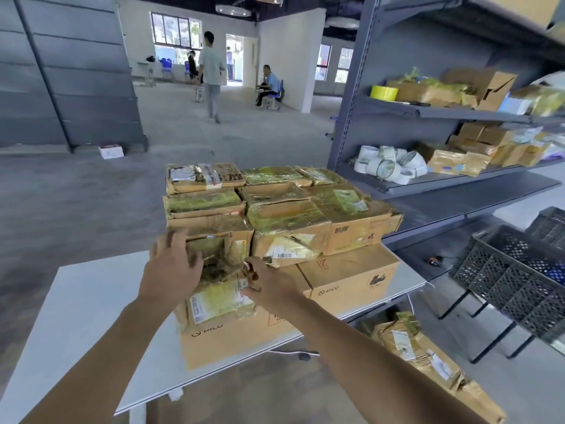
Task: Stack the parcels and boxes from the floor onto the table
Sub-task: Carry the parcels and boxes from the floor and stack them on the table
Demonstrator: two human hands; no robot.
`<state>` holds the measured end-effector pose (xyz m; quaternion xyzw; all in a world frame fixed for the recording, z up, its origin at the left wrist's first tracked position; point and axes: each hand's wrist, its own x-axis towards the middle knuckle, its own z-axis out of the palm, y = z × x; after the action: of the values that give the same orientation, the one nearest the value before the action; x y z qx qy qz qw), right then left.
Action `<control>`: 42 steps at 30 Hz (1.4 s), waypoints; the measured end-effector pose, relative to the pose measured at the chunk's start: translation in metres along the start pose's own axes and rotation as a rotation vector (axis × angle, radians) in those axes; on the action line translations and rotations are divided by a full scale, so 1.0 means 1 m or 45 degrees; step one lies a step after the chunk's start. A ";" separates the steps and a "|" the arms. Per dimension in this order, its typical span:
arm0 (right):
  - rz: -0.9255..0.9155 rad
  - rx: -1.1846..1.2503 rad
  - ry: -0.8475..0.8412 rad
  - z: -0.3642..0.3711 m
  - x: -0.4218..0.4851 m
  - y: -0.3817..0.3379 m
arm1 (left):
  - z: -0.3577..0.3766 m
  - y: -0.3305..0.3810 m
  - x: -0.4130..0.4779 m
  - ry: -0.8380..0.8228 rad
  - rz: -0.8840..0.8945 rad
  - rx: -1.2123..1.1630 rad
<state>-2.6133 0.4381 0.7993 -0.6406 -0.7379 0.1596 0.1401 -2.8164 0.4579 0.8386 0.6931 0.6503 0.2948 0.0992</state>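
On the tabletop [85, 295], the left hand [172, 266] presses open-fingered against a taped parcel [215, 258] while the right hand [270, 281] pinches its corner, apparently squaring it snugly against the stack [284, 215].

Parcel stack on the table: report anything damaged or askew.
The near parcel held between the left hand and right hand is crumpled, its top caved in. At the stack's right, the upper box sitting on the Pico box has a torn, ragged right edge.
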 end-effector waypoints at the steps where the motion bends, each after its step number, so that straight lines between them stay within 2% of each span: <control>1: 0.008 -0.013 0.001 -0.002 -0.003 -0.001 | -0.002 0.002 -0.002 0.000 0.006 0.002; 8: 0.027 -0.010 0.102 -0.012 -0.024 -0.012 | -0.013 0.006 -0.018 -0.002 0.016 0.013; 17: -0.027 -0.055 0.126 -0.008 -0.053 -0.024 | -0.024 -0.003 -0.052 0.011 -0.013 -0.004; 23: -0.089 -0.025 0.125 -0.007 -0.080 -0.033 | -0.044 -0.004 -0.102 0.053 -0.078 -0.003; 28: -0.207 0.035 0.172 0.006 -0.118 -0.045 | -0.047 -0.008 -0.170 0.059 -0.233 0.030; 32: -0.304 0.125 0.124 0.023 -0.157 -0.050 | -0.047 -0.009 -0.231 0.064 -0.353 0.077; 37: -0.361 0.204 -0.038 0.054 -0.198 -0.062 | -0.053 -0.020 -0.308 0.082 -0.441 0.161; 42: -0.448 0.274 -0.135 0.086 -0.227 -0.088 | -0.080 -0.044 -0.367 0.059 -0.640 0.246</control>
<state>-2.6965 0.1973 0.7568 -0.4739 -0.8235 0.2439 0.1945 -2.8892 0.0915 0.7773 0.5091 0.8292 0.2133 0.0881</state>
